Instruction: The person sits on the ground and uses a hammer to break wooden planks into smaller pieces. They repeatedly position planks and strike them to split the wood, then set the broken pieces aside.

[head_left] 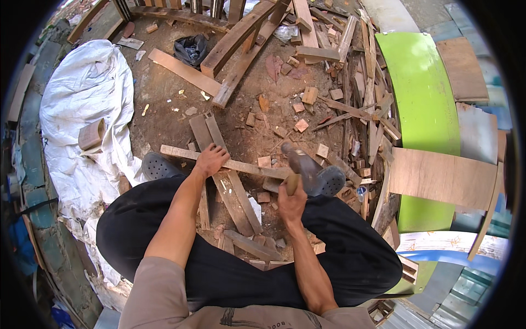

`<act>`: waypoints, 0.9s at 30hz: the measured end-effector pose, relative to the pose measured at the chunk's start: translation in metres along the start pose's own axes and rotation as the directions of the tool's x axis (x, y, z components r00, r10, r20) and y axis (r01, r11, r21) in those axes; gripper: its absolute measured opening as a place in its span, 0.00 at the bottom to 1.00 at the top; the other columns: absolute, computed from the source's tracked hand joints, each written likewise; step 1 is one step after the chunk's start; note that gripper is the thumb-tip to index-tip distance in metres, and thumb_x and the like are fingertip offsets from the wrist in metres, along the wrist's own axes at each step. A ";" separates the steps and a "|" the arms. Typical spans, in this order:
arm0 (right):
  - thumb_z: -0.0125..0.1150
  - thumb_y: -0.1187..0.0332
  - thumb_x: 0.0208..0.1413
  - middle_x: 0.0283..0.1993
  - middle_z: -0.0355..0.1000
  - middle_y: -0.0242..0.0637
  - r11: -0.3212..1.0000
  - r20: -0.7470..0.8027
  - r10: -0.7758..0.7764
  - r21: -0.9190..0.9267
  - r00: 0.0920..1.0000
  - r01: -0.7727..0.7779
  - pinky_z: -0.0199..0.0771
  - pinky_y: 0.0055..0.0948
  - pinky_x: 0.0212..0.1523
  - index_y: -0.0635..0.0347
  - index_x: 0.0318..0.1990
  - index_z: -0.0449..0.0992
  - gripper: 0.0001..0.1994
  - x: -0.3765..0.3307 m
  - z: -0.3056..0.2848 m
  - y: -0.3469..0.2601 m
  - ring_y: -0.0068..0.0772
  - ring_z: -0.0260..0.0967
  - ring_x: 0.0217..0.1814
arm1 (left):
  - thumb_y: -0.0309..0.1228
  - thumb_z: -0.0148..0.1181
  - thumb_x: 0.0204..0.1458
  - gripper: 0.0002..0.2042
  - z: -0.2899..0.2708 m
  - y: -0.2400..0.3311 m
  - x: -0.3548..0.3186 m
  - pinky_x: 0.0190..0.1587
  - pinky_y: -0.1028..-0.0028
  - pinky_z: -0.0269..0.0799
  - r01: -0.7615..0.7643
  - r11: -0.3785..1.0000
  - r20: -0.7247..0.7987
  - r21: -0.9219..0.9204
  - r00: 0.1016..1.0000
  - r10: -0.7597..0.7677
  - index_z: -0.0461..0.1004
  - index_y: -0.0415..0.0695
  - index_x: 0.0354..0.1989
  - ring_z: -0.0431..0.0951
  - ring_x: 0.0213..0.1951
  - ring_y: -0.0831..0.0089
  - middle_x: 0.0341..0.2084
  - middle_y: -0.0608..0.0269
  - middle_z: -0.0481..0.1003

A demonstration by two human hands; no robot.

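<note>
My left hand (212,159) is closed over a narrow wooden strip (249,168) that lies crosswise in front of me. Beneath the strip, two longer boards (236,201) run away from me side by side, nearly parallel. In my right hand (292,203) is a hammer (300,164), gripped by its pale wooden handle. Its dark head is smeared by motion and hangs close to the strip's right end, so I cannot tell whether they touch. My feet, in grey clogs (331,181), rest on either side of the strip.
Small wood blocks (301,125) litter the dirt on the right, beside a heap of scrap sticks (372,109). A white sheet (87,109) spreads at left. Thick beams (241,41) and a black plastic bag (190,49) lie ahead. A green panel (422,88) stands far right.
</note>
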State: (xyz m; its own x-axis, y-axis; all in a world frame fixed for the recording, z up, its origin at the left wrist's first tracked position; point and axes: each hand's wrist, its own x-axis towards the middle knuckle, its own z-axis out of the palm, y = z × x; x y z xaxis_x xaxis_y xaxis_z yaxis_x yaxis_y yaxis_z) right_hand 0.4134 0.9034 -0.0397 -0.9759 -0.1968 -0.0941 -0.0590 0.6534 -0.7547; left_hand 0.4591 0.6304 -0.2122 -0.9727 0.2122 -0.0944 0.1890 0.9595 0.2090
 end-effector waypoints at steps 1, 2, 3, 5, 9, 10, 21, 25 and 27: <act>0.57 0.70 0.55 0.26 0.71 0.38 0.989 -0.072 -0.137 0.046 0.988 0.140 0.70 0.30 0.33 0.65 0.39 0.73 0.08 0.007 -0.004 -0.014 0.31 0.70 0.30 | 0.54 0.57 0.51 0.21 0.001 0.001 -0.004 0.58 0.64 0.61 0.004 1.000 -0.001 -0.003 1.000 -0.004 0.71 0.50 0.42 0.70 0.50 0.67 0.39 0.66 0.73; 0.56 0.71 0.56 0.25 0.70 0.36 0.956 -0.147 -0.266 0.083 0.953 0.280 0.70 0.28 0.32 0.65 0.38 0.73 0.06 0.009 -0.007 -0.026 0.28 0.69 0.30 | 0.54 0.57 0.51 0.21 0.002 0.000 -0.009 0.58 0.64 0.61 0.007 1.000 0.006 -0.006 1.000 -0.007 0.71 0.50 0.42 0.70 0.50 0.67 0.39 0.66 0.73; 0.54 0.73 0.56 0.25 0.70 0.33 0.957 -0.086 -0.168 0.225 0.982 0.184 0.70 0.25 0.33 0.64 0.36 0.72 0.04 0.006 -0.008 -0.036 0.32 0.71 0.31 | 0.54 0.56 0.51 0.21 0.001 -0.001 -0.010 0.58 0.64 0.61 0.007 1.000 0.008 -0.007 1.000 -0.007 0.71 0.50 0.42 0.70 0.50 0.67 0.39 0.66 0.73; 0.58 0.69 0.53 0.27 0.73 0.42 0.977 -0.081 -0.171 0.116 0.982 0.180 0.72 0.33 0.34 0.64 0.37 0.74 0.08 -0.007 0.019 0.043 0.40 0.74 0.31 | 0.54 0.56 0.51 0.21 0.000 0.001 0.004 0.58 0.64 0.60 -0.032 0.999 -0.005 -0.001 0.999 0.032 0.71 0.49 0.42 0.70 0.50 0.67 0.39 0.66 0.73; 0.60 0.67 0.52 0.27 0.75 0.48 0.953 0.234 0.141 -0.294 0.962 -0.068 0.74 0.39 0.35 0.68 0.40 0.72 0.13 -0.024 0.042 0.060 0.46 0.76 0.32 | 0.54 0.56 0.52 0.21 0.013 -0.005 -0.002 0.61 0.62 0.58 -0.049 0.998 -0.038 0.032 0.998 0.050 0.71 0.49 0.43 0.69 0.52 0.67 0.41 0.65 0.73; 0.60 0.67 0.52 0.27 0.74 0.49 0.971 0.218 0.096 -0.237 0.971 -0.043 0.74 0.38 0.34 0.69 0.41 0.71 0.14 -0.020 0.038 0.050 0.45 0.77 0.33 | 0.54 0.55 0.53 0.21 0.010 -0.007 0.000 0.62 0.61 0.57 -0.056 0.998 -0.060 0.039 0.996 0.058 0.71 0.49 0.43 0.69 0.53 0.66 0.42 0.65 0.73; 0.58 0.73 0.52 0.23 0.67 0.35 0.935 -0.211 -0.347 -0.002 0.914 0.355 0.67 0.32 0.27 0.59 0.34 0.72 0.03 0.002 0.015 -0.012 0.27 0.67 0.24 | 0.55 0.55 0.52 0.23 0.003 -0.005 -0.003 0.64 0.60 0.55 -0.029 0.999 0.033 -0.030 0.999 0.030 0.70 0.49 0.44 0.68 0.55 0.66 0.43 0.65 0.72; 0.58 0.70 0.52 0.26 0.69 0.36 0.958 0.046 0.201 -0.216 0.979 -0.186 0.69 0.35 0.33 0.62 0.32 0.72 0.05 -0.025 0.042 0.061 0.29 0.70 0.30 | 0.51 0.55 0.54 0.19 -0.004 0.001 0.008 0.64 0.60 0.55 -0.060 0.997 0.016 -0.046 0.998 0.060 0.70 0.49 0.44 0.68 0.55 0.66 0.42 0.65 0.72; 0.58 0.70 0.52 0.25 0.69 0.38 0.988 0.029 0.150 -0.053 0.988 -0.148 0.70 0.36 0.34 0.63 0.33 0.72 0.06 -0.012 0.029 0.046 0.31 0.70 0.30 | 0.51 0.55 0.54 0.20 0.003 -0.007 0.000 0.64 0.60 0.55 -0.050 0.998 0.004 -0.026 0.999 0.050 0.70 0.49 0.44 0.67 0.55 0.66 0.42 0.65 0.72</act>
State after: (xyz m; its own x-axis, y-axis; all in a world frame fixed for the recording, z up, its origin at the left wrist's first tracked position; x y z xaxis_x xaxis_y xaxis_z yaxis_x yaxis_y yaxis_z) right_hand 0.4282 0.9145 -0.0925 -0.9672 -0.1182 -0.2249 0.0750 0.7129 -0.6972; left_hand 0.4587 0.6242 -0.2168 -0.9614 0.2608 -0.0875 0.2340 0.9425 0.2385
